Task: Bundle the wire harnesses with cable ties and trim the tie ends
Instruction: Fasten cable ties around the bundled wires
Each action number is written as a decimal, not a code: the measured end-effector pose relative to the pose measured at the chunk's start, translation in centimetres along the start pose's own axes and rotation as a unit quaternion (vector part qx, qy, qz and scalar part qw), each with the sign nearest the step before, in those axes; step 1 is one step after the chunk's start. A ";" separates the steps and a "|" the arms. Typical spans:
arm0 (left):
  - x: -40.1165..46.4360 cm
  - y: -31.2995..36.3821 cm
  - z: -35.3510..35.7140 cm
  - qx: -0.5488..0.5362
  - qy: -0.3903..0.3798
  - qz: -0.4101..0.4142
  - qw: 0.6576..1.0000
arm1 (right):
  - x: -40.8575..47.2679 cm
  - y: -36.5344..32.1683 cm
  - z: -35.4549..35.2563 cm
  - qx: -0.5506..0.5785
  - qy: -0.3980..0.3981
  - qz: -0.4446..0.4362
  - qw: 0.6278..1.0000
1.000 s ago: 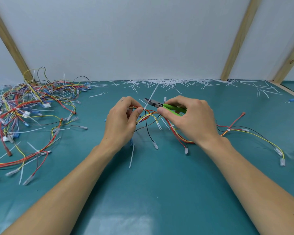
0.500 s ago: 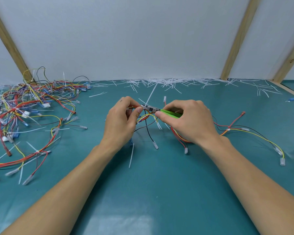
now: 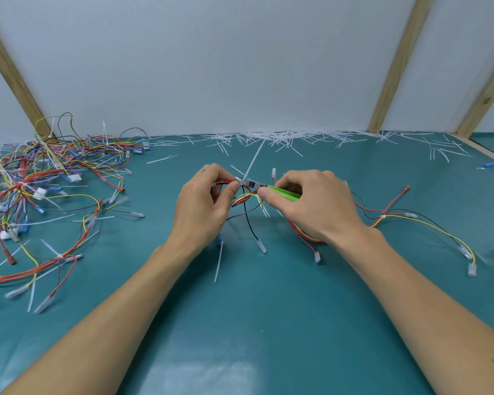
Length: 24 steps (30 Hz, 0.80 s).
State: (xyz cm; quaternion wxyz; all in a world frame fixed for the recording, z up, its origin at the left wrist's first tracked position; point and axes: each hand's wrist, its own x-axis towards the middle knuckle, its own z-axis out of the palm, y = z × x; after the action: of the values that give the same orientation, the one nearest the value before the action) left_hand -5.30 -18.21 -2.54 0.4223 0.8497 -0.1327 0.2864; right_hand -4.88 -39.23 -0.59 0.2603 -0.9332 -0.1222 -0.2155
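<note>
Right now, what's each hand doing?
Left hand: pinching the wire harness at its cable tie.
Right hand: gripping the green-handled cutters.

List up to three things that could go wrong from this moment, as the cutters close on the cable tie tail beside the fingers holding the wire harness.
1. The green-handled cutters meet the cable tie tail right beside the left hand thumb, so a slip could nick it.
2. The harness wires run just under the blades and might be cut too.
3. The cut tail may fly off among the trimmed tie ends by the wall.

White wall (image 3: 240,67), teal tabletop (image 3: 268,323)
</note>
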 end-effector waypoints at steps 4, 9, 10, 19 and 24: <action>0.0 0.0 0.0 -0.002 -0.001 0.002 1.000 | 0.0 0.0 0.0 0.006 -0.027 -0.001 1.000; -0.1 0.0 0.0 -0.004 0.002 0.002 1.000 | 0.1 -0.1 -0.2 0.037 -0.073 -0.004 0.997; 0.0 0.0 0.0 -0.004 0.001 0.001 1.000 | 0.1 -0.2 -0.2 0.039 -0.079 -0.005 0.996; -0.1 0.0 0.0 -0.010 -0.002 0.003 1.000 | 0.1 -0.1 -0.2 0.028 -0.082 -0.008 0.996; 0.0 0.0 0.0 -0.013 -0.004 0.005 1.000 | 0.0 -0.2 -0.2 0.008 -0.081 -0.005 0.997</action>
State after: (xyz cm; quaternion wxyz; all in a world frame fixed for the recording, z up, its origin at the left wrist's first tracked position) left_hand -5.34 -18.24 -2.56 0.4317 0.8445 -0.1420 0.2834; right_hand -4.99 -39.19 -0.37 0.2557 -0.9450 -0.1492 -0.1392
